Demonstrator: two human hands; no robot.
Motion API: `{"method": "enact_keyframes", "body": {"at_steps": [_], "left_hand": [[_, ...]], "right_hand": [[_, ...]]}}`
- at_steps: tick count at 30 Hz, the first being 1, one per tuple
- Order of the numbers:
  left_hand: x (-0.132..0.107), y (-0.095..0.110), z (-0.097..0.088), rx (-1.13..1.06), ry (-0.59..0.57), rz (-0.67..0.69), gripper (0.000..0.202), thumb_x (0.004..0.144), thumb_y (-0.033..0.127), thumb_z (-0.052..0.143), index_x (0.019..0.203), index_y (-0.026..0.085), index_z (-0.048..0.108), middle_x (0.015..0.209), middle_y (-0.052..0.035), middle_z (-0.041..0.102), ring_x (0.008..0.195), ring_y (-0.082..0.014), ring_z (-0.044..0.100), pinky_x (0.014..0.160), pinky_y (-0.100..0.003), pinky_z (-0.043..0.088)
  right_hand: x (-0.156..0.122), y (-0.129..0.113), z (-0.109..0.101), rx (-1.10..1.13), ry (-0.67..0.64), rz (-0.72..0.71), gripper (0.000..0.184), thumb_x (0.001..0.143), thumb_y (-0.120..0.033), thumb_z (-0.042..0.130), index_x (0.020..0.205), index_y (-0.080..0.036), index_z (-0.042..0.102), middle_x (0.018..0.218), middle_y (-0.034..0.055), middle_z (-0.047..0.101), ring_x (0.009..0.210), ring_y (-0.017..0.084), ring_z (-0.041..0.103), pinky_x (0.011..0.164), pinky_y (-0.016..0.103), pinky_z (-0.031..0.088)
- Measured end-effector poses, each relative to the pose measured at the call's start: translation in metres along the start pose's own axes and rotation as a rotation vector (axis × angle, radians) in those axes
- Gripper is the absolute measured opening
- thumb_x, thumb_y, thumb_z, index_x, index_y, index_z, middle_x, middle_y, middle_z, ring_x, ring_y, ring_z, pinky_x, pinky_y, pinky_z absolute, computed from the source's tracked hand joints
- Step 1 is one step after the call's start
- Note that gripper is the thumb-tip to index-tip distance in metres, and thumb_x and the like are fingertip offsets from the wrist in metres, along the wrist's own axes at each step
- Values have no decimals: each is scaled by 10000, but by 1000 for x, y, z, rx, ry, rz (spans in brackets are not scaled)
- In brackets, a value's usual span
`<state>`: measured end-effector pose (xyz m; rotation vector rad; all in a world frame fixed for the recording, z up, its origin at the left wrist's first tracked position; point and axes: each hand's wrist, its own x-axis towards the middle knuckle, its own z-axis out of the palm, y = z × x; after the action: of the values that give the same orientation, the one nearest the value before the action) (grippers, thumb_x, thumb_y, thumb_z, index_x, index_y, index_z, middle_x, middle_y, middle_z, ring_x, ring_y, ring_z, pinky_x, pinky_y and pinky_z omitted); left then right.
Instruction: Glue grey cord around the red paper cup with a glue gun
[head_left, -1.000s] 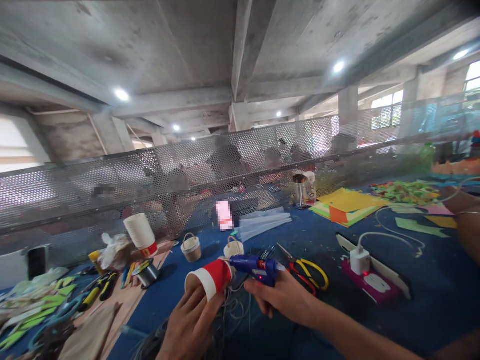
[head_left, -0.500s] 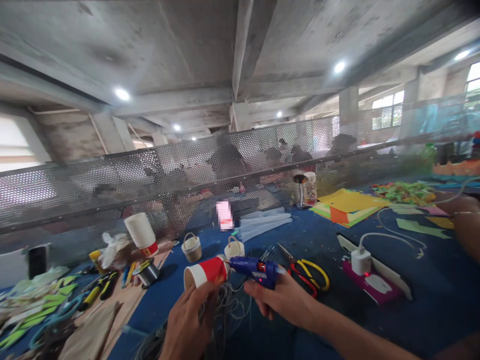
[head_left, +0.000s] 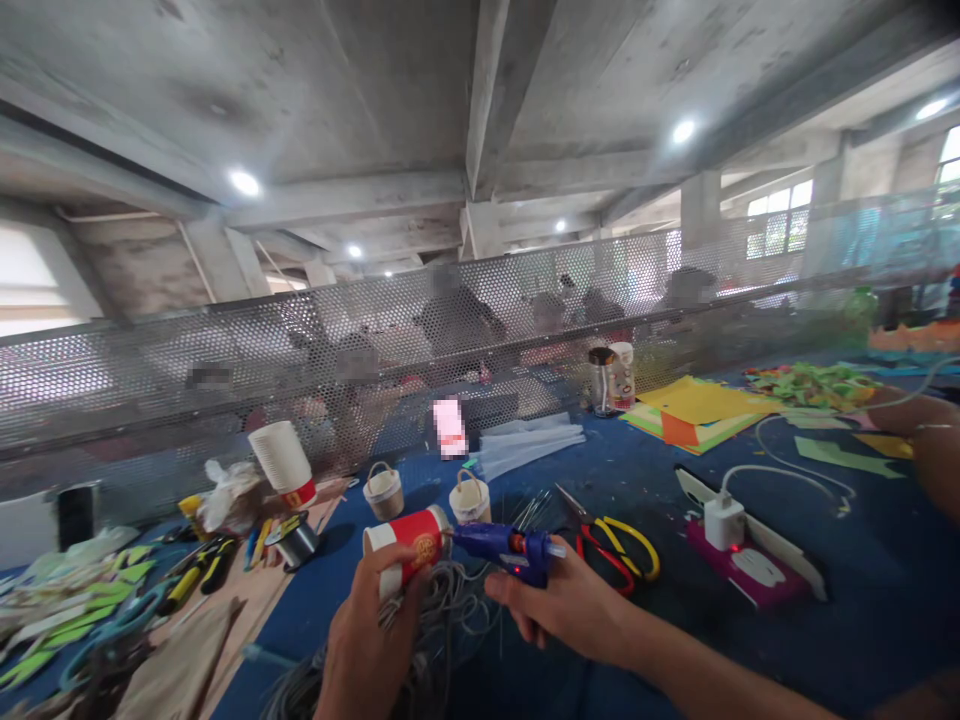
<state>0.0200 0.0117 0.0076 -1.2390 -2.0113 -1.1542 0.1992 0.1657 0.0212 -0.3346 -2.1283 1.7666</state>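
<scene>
My left hand (head_left: 373, 622) is closed around a red and white paper cup (head_left: 424, 543), which lies on its side with its mouth to the left. In my right hand (head_left: 566, 598) is a blue hot glue gun (head_left: 501, 549) with a small red light on its body. Its nozzle points left and is at the cup's base; whether it touches cannot be made out. Grey cord (head_left: 459, 597) lies in loose coils under the cup. Just behind stand two small white cups with handles, a left one (head_left: 384, 494) and a right one (head_left: 470, 500).
Scissors (head_left: 621, 548) with red and yellow handles lie right of the glue gun, beyond them a purple power strip (head_left: 739, 568). A stack of paper cups (head_left: 280, 458) and a wire spool (head_left: 295, 543) stand left. Coloured paper (head_left: 697, 405) lies at the back right, near another person's arm (head_left: 930, 430).
My left hand has turned the cup, so a gold emblem now shows on its red side. The glue gun has shifted slightly left and down, staying at the cup's base.
</scene>
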Motion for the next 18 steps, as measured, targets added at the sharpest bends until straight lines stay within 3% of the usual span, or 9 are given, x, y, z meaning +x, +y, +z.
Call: {"method": "enact_keyframes", "body": {"at_steps": [12,18], "left_hand": [[3,2,1,-51,19,-98,214,835,421,653,963,268,575,811,20,741,639,-179,729,575,-233,558],[6,7,-1,-97,30,-104,210,821,409,659,944,255,587,804,13,728,636,-182,713,548,-239,550]], "right_hand": [[-1,-3,1,-32,4,28,429,880,-437,635,561,-176,516,445,-56,492,394,60,436,426,182,379],[-1,-1,2,-25,11,83,377,866,-442,654,626,-183,524,455,-64,496,406,69,446,436,186,385]]}}
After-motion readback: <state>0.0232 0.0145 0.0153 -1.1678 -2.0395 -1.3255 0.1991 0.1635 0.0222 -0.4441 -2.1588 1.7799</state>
